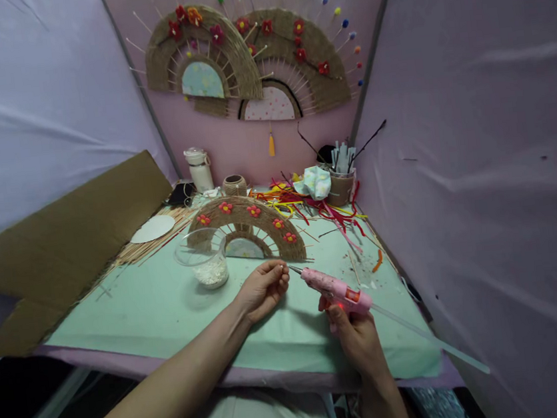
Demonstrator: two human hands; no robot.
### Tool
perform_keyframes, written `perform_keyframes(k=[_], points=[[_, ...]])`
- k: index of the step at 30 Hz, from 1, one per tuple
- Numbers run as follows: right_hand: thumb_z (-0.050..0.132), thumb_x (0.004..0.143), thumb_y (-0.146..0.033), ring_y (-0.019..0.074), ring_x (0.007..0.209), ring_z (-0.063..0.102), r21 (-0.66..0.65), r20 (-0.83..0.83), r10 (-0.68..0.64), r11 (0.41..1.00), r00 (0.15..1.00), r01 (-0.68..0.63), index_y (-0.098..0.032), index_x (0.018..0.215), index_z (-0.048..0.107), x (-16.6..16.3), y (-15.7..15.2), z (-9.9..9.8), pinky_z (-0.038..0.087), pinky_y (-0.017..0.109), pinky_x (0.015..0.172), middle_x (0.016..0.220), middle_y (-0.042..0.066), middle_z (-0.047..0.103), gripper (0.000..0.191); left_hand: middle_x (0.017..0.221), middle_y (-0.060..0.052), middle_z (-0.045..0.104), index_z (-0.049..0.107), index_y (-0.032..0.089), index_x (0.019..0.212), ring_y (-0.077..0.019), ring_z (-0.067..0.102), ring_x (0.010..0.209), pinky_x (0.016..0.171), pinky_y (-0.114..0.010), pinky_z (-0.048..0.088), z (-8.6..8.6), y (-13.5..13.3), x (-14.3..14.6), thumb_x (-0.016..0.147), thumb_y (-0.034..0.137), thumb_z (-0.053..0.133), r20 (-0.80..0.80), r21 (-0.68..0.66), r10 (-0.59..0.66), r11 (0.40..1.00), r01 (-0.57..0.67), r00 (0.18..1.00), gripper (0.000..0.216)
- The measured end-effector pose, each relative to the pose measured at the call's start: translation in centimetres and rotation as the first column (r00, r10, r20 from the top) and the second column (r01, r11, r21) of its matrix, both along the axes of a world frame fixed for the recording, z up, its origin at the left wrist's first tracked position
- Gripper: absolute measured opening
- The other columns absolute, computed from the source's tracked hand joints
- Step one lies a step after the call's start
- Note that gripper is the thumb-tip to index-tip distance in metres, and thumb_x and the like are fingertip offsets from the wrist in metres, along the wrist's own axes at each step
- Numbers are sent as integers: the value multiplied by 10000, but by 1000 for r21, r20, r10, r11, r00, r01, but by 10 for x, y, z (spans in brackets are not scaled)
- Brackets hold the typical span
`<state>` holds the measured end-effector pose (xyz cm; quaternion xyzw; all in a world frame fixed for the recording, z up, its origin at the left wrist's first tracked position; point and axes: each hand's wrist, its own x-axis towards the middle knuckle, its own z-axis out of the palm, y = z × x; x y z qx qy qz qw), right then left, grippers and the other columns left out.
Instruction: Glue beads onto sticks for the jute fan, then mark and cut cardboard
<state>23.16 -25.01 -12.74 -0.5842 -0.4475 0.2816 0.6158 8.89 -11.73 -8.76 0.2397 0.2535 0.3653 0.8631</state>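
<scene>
A pink hot glue gun (335,290) is gripped by my right hand (358,341), with a long translucent glue stick (428,336) sticking out of its back. Its metal nozzle points at the fingertips of my left hand (265,291). Those fingers are pinched round a tiny pale piece, too small to name. Just behind my left hand lies a twine-wrapped fan (260,221) with red flowers along its arc. To its left stands a clear plastic cup (209,264) with small white bits in the bottom.
Brown cardboard (74,225) leans along the left side, beside thin sticks and a white oval (152,228). At the back are a white bottle (199,170), a twine roll (234,186), coloured pipe cleaners (297,200) and a pot (341,187) of glue sticks. Decorated fans hang above.
</scene>
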Motion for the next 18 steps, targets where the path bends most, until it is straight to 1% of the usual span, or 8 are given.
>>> perform_keyframes(k=[6,11,18], points=[[519,875,-517,115,496,434,35,81,-19,999,997,16,-131,835,693,1,0,-3,376,228,445,650,33,579,425,597,-25,613,688,73,698,-62,570,544,527,-135,487,-1,-1,2,579,87,861,1,23,15,1000,-15,1000,210],[512,884,-502,122,488,437,48,164,-45,998,985,38,-135,812,708,-1,0,0,379,232,452,609,25,573,423,589,-23,610,689,63,673,-51,548,545,553,-134,480,-1,-1,3,540,107,886,-7,28,26,999,-26,1000,242],[504,894,-487,124,478,434,64,189,-58,997,980,47,-139,772,696,-2,0,2,387,239,463,573,16,554,416,602,-31,616,690,48,670,-51,554,543,558,-139,485,-2,-1,4,543,90,880,-26,53,55,997,-54,998,232]])
